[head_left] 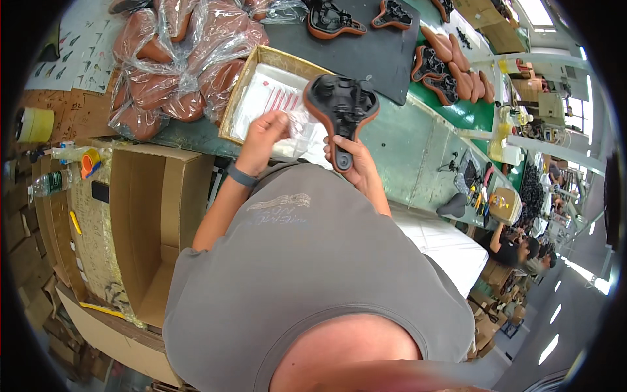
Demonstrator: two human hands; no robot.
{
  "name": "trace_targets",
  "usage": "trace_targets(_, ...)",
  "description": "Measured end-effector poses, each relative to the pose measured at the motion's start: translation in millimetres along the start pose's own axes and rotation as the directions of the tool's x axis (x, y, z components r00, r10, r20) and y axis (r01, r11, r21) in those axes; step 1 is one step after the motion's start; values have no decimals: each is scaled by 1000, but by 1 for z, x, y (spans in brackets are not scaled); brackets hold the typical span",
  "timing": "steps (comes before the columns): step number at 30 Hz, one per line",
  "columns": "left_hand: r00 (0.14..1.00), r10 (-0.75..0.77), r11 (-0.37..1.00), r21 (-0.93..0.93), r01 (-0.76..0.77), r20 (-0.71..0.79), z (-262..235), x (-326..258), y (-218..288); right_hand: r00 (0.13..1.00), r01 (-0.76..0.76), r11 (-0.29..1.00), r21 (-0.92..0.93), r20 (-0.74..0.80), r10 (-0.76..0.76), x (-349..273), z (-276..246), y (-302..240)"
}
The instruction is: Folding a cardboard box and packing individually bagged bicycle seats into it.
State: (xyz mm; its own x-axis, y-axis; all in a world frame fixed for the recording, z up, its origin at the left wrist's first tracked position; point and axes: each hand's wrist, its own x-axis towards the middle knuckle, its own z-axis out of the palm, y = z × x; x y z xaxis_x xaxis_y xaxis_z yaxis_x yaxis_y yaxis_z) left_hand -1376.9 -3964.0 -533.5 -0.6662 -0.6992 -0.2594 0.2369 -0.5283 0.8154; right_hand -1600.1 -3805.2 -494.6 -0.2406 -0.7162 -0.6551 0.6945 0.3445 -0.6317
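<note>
My right hand (351, 159) grips the narrow nose of a bicycle saddle (342, 104). The saddle is turned underside up, black with a brown rim, and it hangs over the near right corner of a shallow cardboard tray (243, 88). Clear plastic bags (266, 98) with red print lie flat in that tray. My left hand (264, 130), a dark band on its wrist, reaches into the tray and pinches the top bag just left of the saddle. My grey shirt fills the lower middle and hides the bench edge below both hands.
Bagged brown saddles (173, 62) are heaped at the upper left. A tall open carton (153, 215) stands at my left, with a tape roll (90, 163) and a bottle (49, 184) beside it. More saddles (441, 65) lie on a black mat and green bench beyond. Other people (516, 248) work at the right.
</note>
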Motion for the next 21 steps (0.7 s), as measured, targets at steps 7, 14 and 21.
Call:
trace_targets(7,986,55,792,594,-140,159,9,22,18,919,-61,962,267,391,-50,-24,-2,-25)
trace_targets(14,948,-217,873,481,83,231,45,31,1,994,-40,995,87,103,31,17,-6,-26)
trace_targets(21,981,-181,982,61,178,62,53,45,8,999,-32,924,381,50,14,25,8,-56)
